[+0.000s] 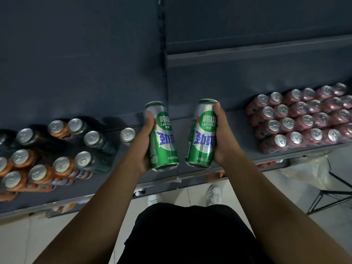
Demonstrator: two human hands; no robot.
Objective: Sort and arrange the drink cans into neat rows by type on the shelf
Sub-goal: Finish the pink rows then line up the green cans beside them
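My left hand [143,143] grips a tall green can [165,138] and my right hand [222,134] grips a second green can [202,136] of the same kind. Both cans are upright and held side by side above the middle of the grey shelf [234,119], a small gap between them. On the left of the shelf stand several orange cans [41,173] mixed with dark green cans [93,141]. One lone can [128,134] stands just left of my left wrist. A block of pink cans [304,119] fills the right end in rows.
An upper shelf [247,54] juts out at the top right. A dark back panel rises behind the cans. Below the shelf edge are a tiled floor, my white shoes [214,195] and a black metal frame [331,195] at the right.
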